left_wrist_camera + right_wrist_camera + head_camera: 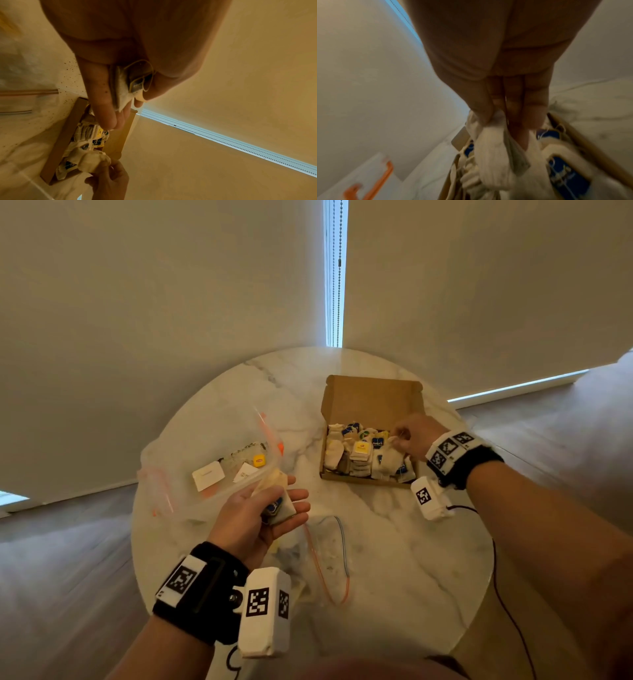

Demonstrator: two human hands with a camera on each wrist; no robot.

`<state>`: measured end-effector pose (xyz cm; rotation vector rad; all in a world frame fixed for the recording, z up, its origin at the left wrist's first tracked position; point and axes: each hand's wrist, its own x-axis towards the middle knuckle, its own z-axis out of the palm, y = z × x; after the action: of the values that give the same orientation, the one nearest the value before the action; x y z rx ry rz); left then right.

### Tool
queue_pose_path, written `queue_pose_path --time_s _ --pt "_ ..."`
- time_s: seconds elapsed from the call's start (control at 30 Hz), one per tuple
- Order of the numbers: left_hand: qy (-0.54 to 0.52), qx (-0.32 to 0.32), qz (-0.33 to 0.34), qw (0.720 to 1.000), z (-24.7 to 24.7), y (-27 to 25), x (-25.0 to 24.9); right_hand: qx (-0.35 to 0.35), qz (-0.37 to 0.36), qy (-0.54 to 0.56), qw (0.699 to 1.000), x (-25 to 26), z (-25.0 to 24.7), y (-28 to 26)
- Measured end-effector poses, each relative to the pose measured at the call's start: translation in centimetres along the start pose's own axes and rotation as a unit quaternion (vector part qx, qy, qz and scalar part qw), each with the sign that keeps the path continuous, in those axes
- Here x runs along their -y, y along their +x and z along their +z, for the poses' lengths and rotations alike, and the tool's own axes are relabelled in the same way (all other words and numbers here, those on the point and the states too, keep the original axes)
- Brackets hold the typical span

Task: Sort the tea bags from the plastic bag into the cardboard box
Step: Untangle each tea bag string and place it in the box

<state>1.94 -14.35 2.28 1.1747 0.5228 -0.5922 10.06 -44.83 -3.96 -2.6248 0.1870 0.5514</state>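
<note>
An open cardboard box [371, 397] sits at the far right of the round marble table, holding several tea bags with blue and yellow tags. My right hand [400, 440] hangs over its right end and pinches the top of a white tea bag [388, 457], which hangs down onto the others; the right wrist view shows the pinch [498, 117] on this bag [491, 142]. My left hand [270, 508] is palm up left of the box, thumb pressing a few tea bags [277, 505] with a blue tag [137, 85] against its fingers. Behind it lies the clear plastic bag [205, 446] with an orange zip.
A second clear zip bag [329, 556] lies on the table [394, 559] near me, under my left wrist. A black cable [496, 577] runs off the right side. Closed blinds and a bead chain [337, 268] stand close behind the table.
</note>
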Motion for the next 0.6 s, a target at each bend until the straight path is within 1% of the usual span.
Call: queue_pose_path --time_s 0.07,0.13,0.17,0.3,0.4,0.47,0.5,0.6 --pt "-0.003 -0.003 -0.002 1.000 0.0 0.2 -0.1 0.033 -0.008 -0.022 0.999 0.4 1.3 0.5" --pt "-0.005 -0.003 0.000 1.000 -0.1 0.4 -0.1 0.039 -0.009 -0.064 0.997 0.7 2.4 1.2" --pt "-0.004 -0.002 0.002 1.000 -0.1 0.5 -0.1 0.033 -0.005 -0.076 0.997 0.7 2.8 1.6" --pt "0.000 -0.003 0.009 1.000 -0.1 0.8 -0.2 0.001 0.029 -0.061 0.998 0.4 3.6 2.5" --pt "-0.001 -0.003 0.011 1.000 -0.1 0.9 -0.1 -0.046 0.025 -0.042 0.998 0.2 3.9 2.7" --pt "-0.006 -0.003 0.010 1.000 0.0 1.0 -0.1 -0.058 0.016 -0.072 0.996 0.3 4.0 2.8" --pt "-0.010 -0.002 0.009 1.000 0.1 0.9 -0.1 -0.047 0.013 -0.097 0.994 0.4 4.1 2.8" --pt "-0.027 -0.001 0.010 1.000 0.4 0.7 -0.2 0.022 0.020 -0.183 0.983 0.6 4.3 2.5"
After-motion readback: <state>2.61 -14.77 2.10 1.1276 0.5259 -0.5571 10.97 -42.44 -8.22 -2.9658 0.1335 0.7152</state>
